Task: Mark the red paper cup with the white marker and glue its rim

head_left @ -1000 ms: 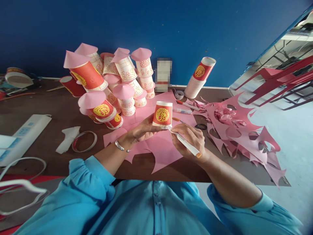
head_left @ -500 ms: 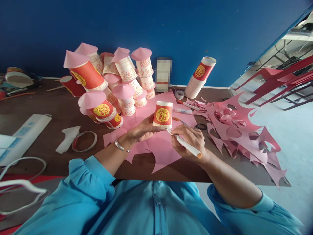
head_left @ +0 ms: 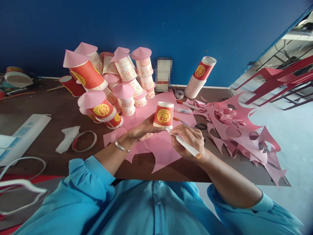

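A red cup (head_left: 163, 115) hangs between two hands above pink paper (head_left: 166, 156) on a dark surface (head_left: 186, 171), its sides close to upright and its yellow emblem facing the camera. The left hand (head_left: 144, 130) steadies it from 8 o'clock, fingers closed around its lower left side; those behind the cup are hidden. At 4 o'clock, the right hand (head_left: 188, 138) pinches a white pen (head_left: 187, 145) in bent fingers, its point lying at the cup's lower edge.

The change over the last second is slight: the cup sits a touch further towards 3 o'clock, while the pen's point has edged the other way, from below the right-hand corner to a little further in beneath the edge. That suggests the work is travelling along the bottom band in small steps, cup and pen moving together; whether the point leaves a mark is too small to tell.

Elsewhere nothing appears to shift. Cone-topped cups (head_left: 126, 70) cluster at 10 o'clock from the one in hand, a tall cup stack (head_left: 198, 81) leans at 2 o'clock, and cut pink scraps (head_left: 244, 135) spread beyond 3 o'clock.
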Motion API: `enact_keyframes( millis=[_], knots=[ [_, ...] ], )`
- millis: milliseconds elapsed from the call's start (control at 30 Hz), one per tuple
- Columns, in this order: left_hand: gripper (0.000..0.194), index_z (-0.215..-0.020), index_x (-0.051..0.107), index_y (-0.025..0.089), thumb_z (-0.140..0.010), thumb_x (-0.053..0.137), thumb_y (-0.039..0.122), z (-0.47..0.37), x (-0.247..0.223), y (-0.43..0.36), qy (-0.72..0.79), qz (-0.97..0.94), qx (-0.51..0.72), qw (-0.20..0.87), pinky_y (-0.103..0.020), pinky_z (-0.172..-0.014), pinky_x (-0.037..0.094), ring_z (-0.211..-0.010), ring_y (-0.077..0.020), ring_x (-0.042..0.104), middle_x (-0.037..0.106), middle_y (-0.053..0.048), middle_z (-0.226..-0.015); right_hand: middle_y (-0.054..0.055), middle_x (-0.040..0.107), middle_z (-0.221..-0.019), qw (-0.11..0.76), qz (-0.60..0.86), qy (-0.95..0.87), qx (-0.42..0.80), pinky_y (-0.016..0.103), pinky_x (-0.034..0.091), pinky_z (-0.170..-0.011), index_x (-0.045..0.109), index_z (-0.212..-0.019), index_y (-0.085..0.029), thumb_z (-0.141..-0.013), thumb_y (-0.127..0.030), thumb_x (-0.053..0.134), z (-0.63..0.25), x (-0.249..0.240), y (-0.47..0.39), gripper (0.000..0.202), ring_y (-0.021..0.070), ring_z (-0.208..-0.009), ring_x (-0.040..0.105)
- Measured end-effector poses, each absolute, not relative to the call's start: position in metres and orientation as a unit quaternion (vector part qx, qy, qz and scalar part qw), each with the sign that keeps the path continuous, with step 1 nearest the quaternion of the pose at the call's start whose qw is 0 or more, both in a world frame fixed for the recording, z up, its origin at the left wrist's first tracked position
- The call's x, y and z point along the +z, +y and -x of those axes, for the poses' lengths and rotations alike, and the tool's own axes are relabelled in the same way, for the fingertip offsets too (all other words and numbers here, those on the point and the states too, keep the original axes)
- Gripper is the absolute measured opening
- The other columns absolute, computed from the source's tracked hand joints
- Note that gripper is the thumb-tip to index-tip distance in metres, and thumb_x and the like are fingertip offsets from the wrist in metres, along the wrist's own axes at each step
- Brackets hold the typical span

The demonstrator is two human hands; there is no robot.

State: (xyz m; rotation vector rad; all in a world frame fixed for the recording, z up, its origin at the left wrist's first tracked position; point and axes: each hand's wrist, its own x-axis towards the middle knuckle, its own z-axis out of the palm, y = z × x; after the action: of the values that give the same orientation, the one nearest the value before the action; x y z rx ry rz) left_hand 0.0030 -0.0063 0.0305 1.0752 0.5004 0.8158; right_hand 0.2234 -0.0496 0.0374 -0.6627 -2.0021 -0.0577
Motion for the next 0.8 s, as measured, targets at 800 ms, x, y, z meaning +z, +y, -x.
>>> enact_keyframes(
  millis=[800],
  knots=[
    [0.062, -0.142, 0.076, 0.031, -0.084, 0.098, 0.029, 0.001, 0.021, -0.004, 0.234, -0.53, 0.368, 0.727, -0.052, -0.12, 0.06, -0.139, -0.0357, 0.076, 0.086, -0.006, -0.133, -0.005, 0.077, -0.078, 0.481, 0.278, -0.831, -0.019, 0.025, 0.052, -0.057, 0.061, -0.1, -0.028, -0.099, -0.008, 0.063, -0.223, 0.038, -0.05, 0.02, 0.0134, -0.058, 0.071]
  ],
)
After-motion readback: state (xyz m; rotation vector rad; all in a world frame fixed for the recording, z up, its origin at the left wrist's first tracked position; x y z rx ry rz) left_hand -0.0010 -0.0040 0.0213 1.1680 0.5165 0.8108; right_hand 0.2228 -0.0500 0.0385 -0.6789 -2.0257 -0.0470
